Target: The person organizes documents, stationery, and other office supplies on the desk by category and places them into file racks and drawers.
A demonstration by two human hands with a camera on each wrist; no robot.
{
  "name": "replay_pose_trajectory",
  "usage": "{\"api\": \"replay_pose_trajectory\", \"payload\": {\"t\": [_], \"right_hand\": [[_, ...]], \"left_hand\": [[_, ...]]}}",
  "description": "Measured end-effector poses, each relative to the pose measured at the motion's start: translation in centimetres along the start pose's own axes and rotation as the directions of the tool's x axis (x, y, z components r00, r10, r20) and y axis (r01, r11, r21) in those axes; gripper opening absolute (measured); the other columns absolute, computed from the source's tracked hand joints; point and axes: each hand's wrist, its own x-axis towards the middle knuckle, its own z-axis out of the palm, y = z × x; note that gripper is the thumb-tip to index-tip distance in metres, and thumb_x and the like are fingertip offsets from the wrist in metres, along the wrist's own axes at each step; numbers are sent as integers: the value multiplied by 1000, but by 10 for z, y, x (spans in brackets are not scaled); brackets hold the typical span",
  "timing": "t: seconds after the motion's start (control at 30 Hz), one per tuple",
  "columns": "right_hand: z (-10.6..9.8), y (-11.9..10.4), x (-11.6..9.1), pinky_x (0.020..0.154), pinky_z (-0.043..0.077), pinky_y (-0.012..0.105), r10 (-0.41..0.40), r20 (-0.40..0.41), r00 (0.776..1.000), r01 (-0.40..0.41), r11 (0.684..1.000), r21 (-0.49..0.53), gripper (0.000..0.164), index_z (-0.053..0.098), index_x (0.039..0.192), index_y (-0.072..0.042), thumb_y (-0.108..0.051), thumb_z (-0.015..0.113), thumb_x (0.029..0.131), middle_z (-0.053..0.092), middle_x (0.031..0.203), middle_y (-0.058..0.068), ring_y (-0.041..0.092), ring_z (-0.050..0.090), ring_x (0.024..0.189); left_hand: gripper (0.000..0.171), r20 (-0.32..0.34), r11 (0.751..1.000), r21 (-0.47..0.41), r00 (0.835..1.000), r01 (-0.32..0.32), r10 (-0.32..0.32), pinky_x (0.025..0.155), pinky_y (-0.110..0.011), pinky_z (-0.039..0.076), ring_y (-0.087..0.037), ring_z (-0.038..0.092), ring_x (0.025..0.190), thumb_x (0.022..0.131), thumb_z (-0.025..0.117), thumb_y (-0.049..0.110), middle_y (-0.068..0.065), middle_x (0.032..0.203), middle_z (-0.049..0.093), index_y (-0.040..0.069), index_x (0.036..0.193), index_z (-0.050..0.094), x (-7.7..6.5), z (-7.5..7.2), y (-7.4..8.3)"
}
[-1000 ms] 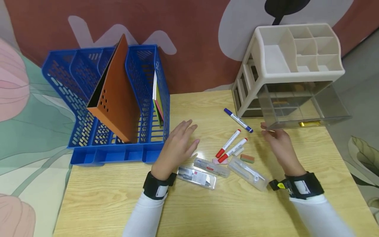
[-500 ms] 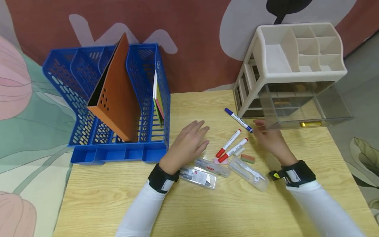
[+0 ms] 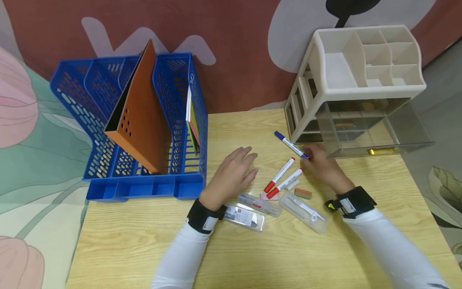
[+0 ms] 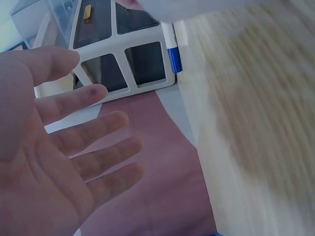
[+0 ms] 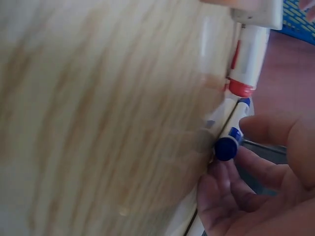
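My right hand (image 3: pixel 325 166) is at the near end of a white marker with blue ends (image 3: pixel 288 142), which lies on the table. In the right wrist view, the thumb and a finger of that hand (image 5: pixel 266 191) pinch the blue-capped marker (image 5: pixel 227 147) from either side. My left hand (image 3: pixel 231 172) hovers palm down left of the pens, holding nothing; the left wrist view shows its fingers (image 4: pixel 98 132) spread and nearly straight. Close by lie two red-capped markers (image 3: pixel 279 174), a white stick-like piece (image 3: pixel 292 185) and an orange-green eraser (image 3: pixel 303 193).
Several clear cases (image 3: pixel 303 210) lie at the front of the group. The cream drawer organizer (image 3: pixel 375 93) stands at the back right, its clear top drawer (image 3: pixel 382 150) pulled out over the table. A blue file rack (image 3: pixel 144 180) with an orange folder (image 3: pixel 144 124) stands left.
My right hand has moved left from beneath the open drawer to the blue marker and now pinches its end. The left hand has shifted a little to the right.
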Motion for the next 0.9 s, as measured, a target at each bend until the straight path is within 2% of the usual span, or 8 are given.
{"api": "replay_pose_trajectory", "payload": {"t": [0.1,0.33,0.47,0.6,0.73,0.9], "right_hand": [[3,2,3,88,55,57,-23,-11,1000,23,999,-26,35,54,129,15,6,61,97,57,118,34,46,59,106],[2,-8,5,86,52,52,15,19,1000,-15,999,-34,26,58,124,11,6,58,98,57,116,29,40,56,103],[1,-17,-1,84,51,51,-17,-17,1000,16,998,-54,20,62,117,8,4,59,98,59,112,27,38,57,102],[0,-31,-9,82,53,51,-70,-83,994,67,997,-40,20,63,118,7,4,61,98,60,111,27,39,61,101],[1,-49,-16,77,56,46,-120,-131,984,116,993,-33,20,65,116,6,7,65,96,61,109,22,34,62,95],[4,-74,-25,74,57,41,-187,-135,973,177,981,-85,23,68,115,4,8,69,93,63,105,17,27,62,90]], "left_hand": [[44,-2,999,-36,1000,21,-21,122,-47,38,-35,50,143,103,62,32,-16,152,54,8,139,63,0,2,1],[44,-10,995,-91,999,38,-39,121,-47,39,-33,50,144,104,61,33,-15,154,53,9,141,62,-3,4,5],[44,-39,996,-86,998,39,-43,121,-47,39,-33,50,144,103,63,32,-16,153,53,8,140,62,-5,1,5],[47,-89,997,-73,995,40,-47,122,-47,39,-34,46,146,102,64,30,-18,158,47,8,143,59,-5,-2,5],[52,-156,1000,-22,988,6,-9,123,-46,37,-35,44,147,102,64,28,-19,161,43,8,148,54,-5,-7,9],[51,-219,997,45,973,-66,74,124,-45,35,-36,47,145,100,66,25,-17,154,51,6,147,55,-4,-10,18]]}}
